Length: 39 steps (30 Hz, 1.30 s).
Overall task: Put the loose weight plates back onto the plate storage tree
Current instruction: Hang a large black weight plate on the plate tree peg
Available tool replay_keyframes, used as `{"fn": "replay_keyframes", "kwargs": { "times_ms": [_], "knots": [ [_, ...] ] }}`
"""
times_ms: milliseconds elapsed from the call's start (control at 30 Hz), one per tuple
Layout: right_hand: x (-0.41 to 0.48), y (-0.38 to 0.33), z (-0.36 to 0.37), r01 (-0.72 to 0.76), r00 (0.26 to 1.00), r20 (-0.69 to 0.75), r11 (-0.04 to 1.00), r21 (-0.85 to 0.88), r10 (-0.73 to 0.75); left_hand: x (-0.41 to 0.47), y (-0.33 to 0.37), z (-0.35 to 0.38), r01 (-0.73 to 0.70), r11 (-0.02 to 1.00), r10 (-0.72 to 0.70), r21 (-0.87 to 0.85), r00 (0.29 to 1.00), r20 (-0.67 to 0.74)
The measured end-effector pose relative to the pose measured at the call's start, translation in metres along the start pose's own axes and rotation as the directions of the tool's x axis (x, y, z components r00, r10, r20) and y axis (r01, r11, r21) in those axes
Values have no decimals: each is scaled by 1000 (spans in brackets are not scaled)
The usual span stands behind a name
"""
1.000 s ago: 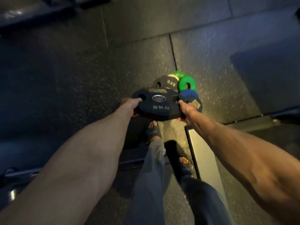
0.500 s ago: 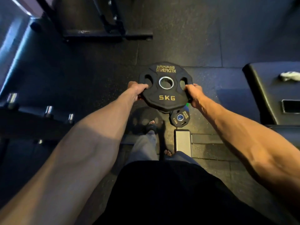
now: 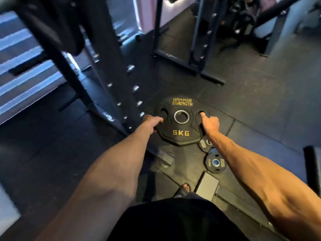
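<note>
A: Dark rubber gym floor, tiled with seams, dim light. What's held?

B: Black 5 kg plate, gold "Hammer Strength" lettering, steel-ringed centre hole. It's up in the air in front of the person, face toward the camera, over the floor.

A: Hands?

B: Left hand is clamped on the plate's left edge, fingers curled into the left grip hole. Right hand is clamped on the right edge, thumb hooked into the right grip hole, other fingers wrapped behind, out of sight.

A: Around it?

B: Just below the plate on the right, two small black plates lie on the floor: one partly hidden under the right wrist, the other nearer the person, blue ring at its hub. A small dark round object sits on the floor below the plate's left side, too blurred to name.

A: Rack?

B: Tall dark steel upright with rows of silver pegs leans across the left, just beside the left hand. A second black frame stands further back, its base rail on the floor beyond the plate.

A: Anything else?

B: Grey metal footplate next to a sandalled foot, black shorts at the bottom edge, dark bench edge at far right.
</note>
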State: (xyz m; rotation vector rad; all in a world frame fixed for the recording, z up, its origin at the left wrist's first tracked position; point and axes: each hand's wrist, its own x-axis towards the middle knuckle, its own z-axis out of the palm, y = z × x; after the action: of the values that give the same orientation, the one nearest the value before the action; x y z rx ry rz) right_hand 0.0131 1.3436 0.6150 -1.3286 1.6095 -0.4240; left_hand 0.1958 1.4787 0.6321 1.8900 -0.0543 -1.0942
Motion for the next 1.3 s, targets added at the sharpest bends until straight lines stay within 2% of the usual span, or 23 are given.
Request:
{"fn": "replay_keyframes", "kwargs": {
  "times_ms": [200,400,567,733,933,1067,1300],
  "knots": [
    [-111,-26,105,111,987,115,994,3,-110,-40,-49,-153,-18,990,-4,-137,987,-158],
    [-242,-51,209,251,942,224,968,17,-248,-82,-110,-307,-25,969,-65,-247,935,-348],
    [-340,-83,286,344,883,301,933,105,-359,-117,-136,-421,-170,910,-34,-379,880,-474],
    [-416,-115,347,383,829,357,902,200,-431,-151,-139,-509,-325,847,-24,-421,767,-641],
    [-476,-175,412,472,710,413,821,321,-570,-166,-126,-589,-462,801,-42,-381,591,-806],
    [-495,-233,459,489,631,429,761,427,-646,-157,-88,-644,-589,741,4,-323,484,-875],
    [-517,-362,519,522,537,289,582,624,-792,-133,27,-740,-740,645,142,-191,361,-922]
  ]
}}
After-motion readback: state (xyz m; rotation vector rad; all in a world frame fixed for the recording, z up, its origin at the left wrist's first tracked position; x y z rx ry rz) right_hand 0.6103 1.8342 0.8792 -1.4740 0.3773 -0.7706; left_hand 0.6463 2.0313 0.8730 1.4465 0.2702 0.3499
